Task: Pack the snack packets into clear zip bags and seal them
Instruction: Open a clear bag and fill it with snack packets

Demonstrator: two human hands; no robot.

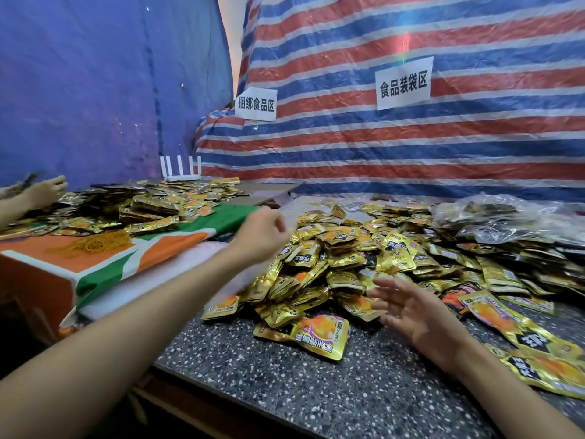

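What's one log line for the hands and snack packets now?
left hand: curled, grip unclear | right hand: open, fingers spread by snack packets | packets heaped loose on counter

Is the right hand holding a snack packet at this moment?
No, the right hand is open, its fingers spread near the pile of packets, and it holds nothing.

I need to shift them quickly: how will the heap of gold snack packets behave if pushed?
The heap of packets lies loose and overlapping, so they would probably slide apart rather than move together. Their foil looks glossy, so they are likely slippery. Each looks small and flat, so probably light.
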